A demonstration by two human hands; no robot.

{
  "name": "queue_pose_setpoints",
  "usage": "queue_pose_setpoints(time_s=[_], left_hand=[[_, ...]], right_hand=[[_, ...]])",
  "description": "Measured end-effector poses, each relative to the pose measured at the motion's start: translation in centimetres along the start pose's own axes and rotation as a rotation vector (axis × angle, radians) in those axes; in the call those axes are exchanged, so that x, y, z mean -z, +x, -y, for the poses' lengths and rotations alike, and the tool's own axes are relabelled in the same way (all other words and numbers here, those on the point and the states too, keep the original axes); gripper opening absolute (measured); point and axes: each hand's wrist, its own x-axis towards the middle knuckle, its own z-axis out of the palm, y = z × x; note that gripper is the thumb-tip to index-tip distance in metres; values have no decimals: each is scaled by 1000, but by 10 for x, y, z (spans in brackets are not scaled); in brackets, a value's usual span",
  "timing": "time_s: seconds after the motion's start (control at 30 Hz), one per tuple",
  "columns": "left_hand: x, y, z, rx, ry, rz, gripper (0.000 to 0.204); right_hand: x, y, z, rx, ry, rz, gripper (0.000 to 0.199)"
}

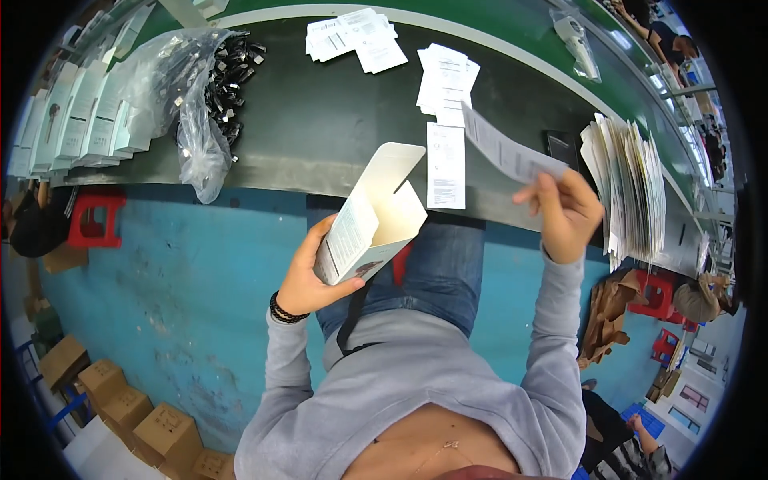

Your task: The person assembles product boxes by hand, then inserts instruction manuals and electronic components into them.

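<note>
Now the left hand (308, 276) is gripping a small white carton (372, 216) from below, fingers wrapped around its lower end, and the box is tilting up and away with its top flap standing open above the person's lap. Over on the other side, the right hand (568, 212) is pinching a folded paper leaflet (504, 150) between thumb and fingertips, and the sheet is slanting up to the left, hanging in the air above the edge of the dark worktable (320, 120). Box and leaflet are sitting well apart, neither touching the other.

On the table, another single leaflet (446, 166) is lying flat just beside the open flap, with a loose stack of leaflets (446, 80) behind it and more sheets (356, 36) fanning out further back. A clear plastic bag of black parts (204, 88) is slumping at the left, next to a row of white boxes (76, 120) standing on edge. At the right, a thick pile of flat cartons (632, 188) is leaning near the holding hand. Brown cardboard boxes (132, 412) are sitting on the blue floor (200, 280) at lower left.
</note>
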Motion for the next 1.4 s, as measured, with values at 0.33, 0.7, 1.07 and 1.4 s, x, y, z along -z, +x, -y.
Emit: queue_pose_setpoints(time_s=[0.33, 0.7, 1.07, 1.4], left_hand=[[0, 0, -8, 80, -103, 161, 87], [4, 0, -7, 115, -128, 194, 86], [20, -28, 20, 86, -230, -2, 90], [35, -33, 25, 2, -316, -117, 90]], right_hand=[[-9, 7, 20, 35, 369, 273, 12], [-29, 38, 15, 77, -38, 528, 23], [-169, 128, -1, 425, -254, 394, 32], [-319, 221, -49, 130, -687, 412, 29]])
